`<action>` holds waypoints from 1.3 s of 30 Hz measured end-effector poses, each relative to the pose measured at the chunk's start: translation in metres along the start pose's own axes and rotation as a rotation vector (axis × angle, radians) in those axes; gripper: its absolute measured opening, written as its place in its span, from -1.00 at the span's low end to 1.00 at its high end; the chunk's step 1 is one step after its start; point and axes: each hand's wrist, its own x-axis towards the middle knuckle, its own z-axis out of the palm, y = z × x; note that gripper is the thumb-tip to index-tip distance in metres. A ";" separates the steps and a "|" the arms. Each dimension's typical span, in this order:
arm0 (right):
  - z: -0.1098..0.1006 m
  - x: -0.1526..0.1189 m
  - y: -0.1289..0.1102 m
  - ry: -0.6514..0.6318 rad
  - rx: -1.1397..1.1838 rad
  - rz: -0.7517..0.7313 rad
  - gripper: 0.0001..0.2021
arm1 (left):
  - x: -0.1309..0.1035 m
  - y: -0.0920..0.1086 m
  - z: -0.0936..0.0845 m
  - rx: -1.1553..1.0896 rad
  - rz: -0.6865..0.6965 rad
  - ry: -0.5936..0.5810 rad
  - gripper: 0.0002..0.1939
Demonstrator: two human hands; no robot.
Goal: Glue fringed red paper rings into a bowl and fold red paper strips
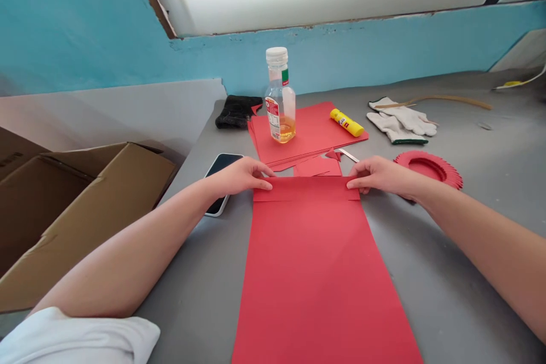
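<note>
A long red paper sheet (318, 273) lies on the grey table, its far end folded over in a narrow strip. My left hand (247, 175) pinches the left corner of that folded end between thumb and fingers. The right corner is pinched the same way by my right hand (372, 174). Just beyond the fold are small red paper pieces (318, 166), with a stack of red sheets (307, 125) farther back. A glass bottle (280, 96) with a white cap and a yellow glue stick (347, 123) rest on the stack.
A phone (219, 182) lies beside my left hand. Right of my right hand is a ridged red paper ring (429, 168), with white gloves (401, 120) behind it. A black cloth (238, 111) is at the back left. Cardboard boxes (94, 205) stand left of the table (191, 301).
</note>
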 end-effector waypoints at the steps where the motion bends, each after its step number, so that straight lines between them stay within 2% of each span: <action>1: -0.001 0.000 -0.001 -0.004 -0.030 0.011 -0.71 | 0.001 -0.001 0.000 0.018 0.006 0.002 -0.63; 6: -0.006 -0.006 -0.006 -0.026 -0.307 0.000 -0.76 | 0.001 0.000 0.008 0.071 0.062 0.003 -0.74; 7: -0.005 -0.008 -0.008 0.008 -0.389 -0.016 -0.78 | 0.000 0.001 0.011 0.074 0.062 0.017 -0.75; 9: 0.003 -0.012 -0.015 0.178 -0.530 -0.099 -0.82 | 0.000 0.003 0.017 0.064 0.055 0.028 -0.76; 11: 0.021 -0.017 -0.024 0.408 -0.604 -0.311 -0.82 | 0.000 0.005 0.022 0.045 0.049 0.028 -0.75; 12: 0.034 -0.018 -0.028 0.486 -0.605 -0.476 -0.82 | 0.000 0.006 0.024 0.041 0.048 0.028 -0.74; 14: 0.061 -0.019 -0.035 0.438 -0.624 -0.788 -0.75 | 0.001 0.007 0.026 0.062 0.065 0.030 -0.72; 16: 0.085 -0.017 -0.036 0.384 -0.656 -0.904 -0.67 | -0.001 0.008 0.030 0.147 0.120 0.072 -0.70; 18: 0.100 -0.014 -0.033 0.308 -0.676 -0.910 -0.57 | -0.006 0.011 0.038 0.313 0.216 0.207 -0.67; 21: 0.106 -0.010 -0.026 0.262 -0.651 -0.869 -0.51 | -0.025 0.018 0.063 0.558 0.367 0.441 -0.64; 22: 0.105 -0.010 -0.025 0.261 -0.639 -0.863 -0.51 | -0.033 0.020 0.074 0.597 0.424 0.431 -0.65; 24: 0.104 -0.010 -0.024 0.254 -0.632 -0.859 -0.52 | -0.050 0.023 0.095 0.651 0.504 0.315 -0.61; 27: 0.103 -0.012 -0.025 0.237 -0.666 -0.850 -0.54 | -0.066 0.024 0.117 0.664 0.452 0.169 -0.32; 29: 0.104 -0.013 -0.026 0.235 -0.694 -0.847 -0.54 | -0.069 0.022 0.121 0.650 0.403 0.109 -0.20; 32: 0.104 -0.014 -0.027 0.231 -0.728 -0.847 -0.53 | -0.067 0.020 0.120 0.631 0.368 0.072 -0.16; 39: 0.106 -0.015 -0.026 0.240 -0.719 -0.841 -0.52 | -0.067 0.017 0.122 0.582 0.399 0.120 -0.18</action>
